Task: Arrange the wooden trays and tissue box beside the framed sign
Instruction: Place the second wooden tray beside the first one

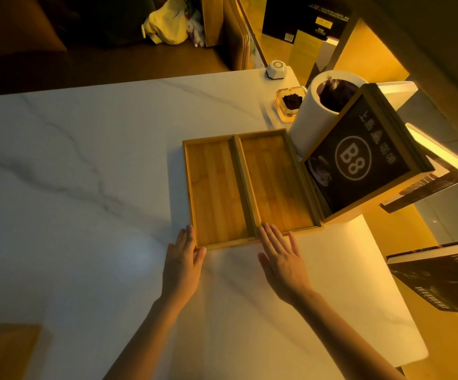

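Two long wooden trays lie side by side on the white marble table: the left tray and the right tray, whose far side touches the framed sign, a black "B8" board in a wooden frame. My left hand rests flat with its fingers apart against the near left corner of the left tray. My right hand lies flat on the table, its fingertips at the near edge of the right tray. Neither hand holds anything. I cannot pick out a tissue box with certainty.
A white cylindrical bin stands behind the sign, with a glass ashtray and a small white call button farther back. Books sit off the table's right edge. A wooden object shows at the bottom left corner.
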